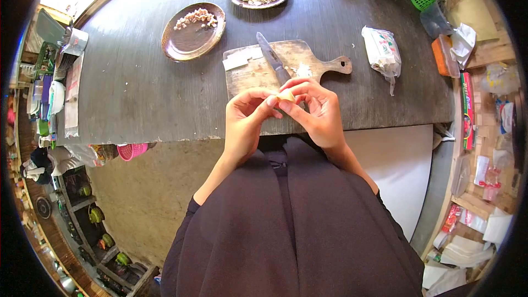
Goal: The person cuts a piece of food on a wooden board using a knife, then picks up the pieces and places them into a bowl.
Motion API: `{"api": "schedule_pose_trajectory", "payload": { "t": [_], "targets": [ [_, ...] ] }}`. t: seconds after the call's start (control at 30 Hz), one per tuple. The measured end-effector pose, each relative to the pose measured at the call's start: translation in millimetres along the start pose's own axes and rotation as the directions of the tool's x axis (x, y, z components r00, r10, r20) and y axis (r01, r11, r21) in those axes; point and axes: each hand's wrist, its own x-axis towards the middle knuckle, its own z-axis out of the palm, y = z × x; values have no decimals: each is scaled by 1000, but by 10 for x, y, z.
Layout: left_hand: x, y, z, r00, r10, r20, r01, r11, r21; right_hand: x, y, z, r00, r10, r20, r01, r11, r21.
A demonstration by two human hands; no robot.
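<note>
Over the near edge of the cutting board, my left hand [248, 116] and my right hand [318, 111] come together, fingertips pinching a small pale-yellow folded piece [286, 95] between them. It looks like a soft wrapper, partly covered by my fingers. Just beyond lies the wooden cutting board [294, 55], its handle pointing right. A knife [269, 55] rests across it, blade away from me, the handle end hidden behind my right hand. Pale flat sheets [236, 59] lie at the board's left corner, and white crumbs [302, 71] sit right of the knife.
A brown plate [190, 48] with chopped pinkish bits stands at the back left. Behind the board is another plate [258, 5] heaped with pale shreds. A white plastic packet [381, 52] lies to the right on the dark table [137, 93]. Crowded shelves flank both sides.
</note>
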Motion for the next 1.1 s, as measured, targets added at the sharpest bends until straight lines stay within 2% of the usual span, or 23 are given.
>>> {"api": "schedule_pose_trajectory", "payload": {
  "t": [0.27, 0.3, 0.33, 0.37, 0.4, 0.43, 0.47, 0.53, 0.57, 0.7, 0.77, 0.87, 0.9, 0.97, 1.03, 1.1],
  "targets": [
    [34, -38, -6, 999, 5, -53, -5, 1000, -1, 10, -26, 42, 986, 164, -4, -156, 945, 288],
    [58, -35, -33, 998, 65, 13, -66, 994, 87, 17, -30, 11, 987, 163, -4, -155, 945, 288],
    [85, -23, -57, 989, 117, 84, -130, 977, 171, 29, -34, -48, 998, 66, 16, -67, 997, 36],
    [112, 7, -70, 989, 116, 87, -130, 977, 172, 41, -36, -84, 998, -23, 57, 35, 976, -216],
    [134, 49, -79, 986, 95, 139, -135, 941, 310, 47, -66, -87, 998, -22, 54, 34, 976, -217],
    [150, 79, -89, 980, 67, 186, -144, 886, 440, 53, -119, -85, 998, -14, 64, 33, 950, -310],
    [162, 96, -103, 981, 64, 186, -141, 886, 441, 55, -144, -83, 997, -4, 75, 33, 916, -400],
    [195, 129, -139, 964, 136, 227, -252, 728, 638, 60, -133, -117, 996, 17, 90, 23, 902, -430],
    [220, 140, -177, 945, 142, 295, -310, 679, 666, 66, -127, -135, 994, 37, 106, 17, 887, -462],
    [203, 85, -244, 972, 65, 226, -192, 774, 604, 82, -44, -146, 997, 9, 81, 30, 887, -460],
    [183, -11, -321, 993, -18, 119, -36, 898, 439, 81, -8, -136, 1000, 22, 18, -17, 968, -251],
    [148, -39, -258, 993, -2, 115, -48, 900, 432, 77, -1, -119, 999, 15, 33, -6, 967, -256],
    [155, -51, -271, 988, 32, 148, -96, 890, 446, 78, -13, -123, 999, 16, 35, -6, 966, -257],
    [160, -20, -295, 985, 27, 168, -105, 873, 477, 86, -65, -144, 997, 18, 73, 18, 890, -455],
    [161, 14, -312, 982, 21, 188, -115, 854, 507, 99, -95, -144, 995, 6, 103, 44, 878, -477],
    [154, 58, -329, 977, 21, 211, -154, 754, 639, 105, -137, -124, 991, -7, 137, 74, 865, -496]
  ]
}}
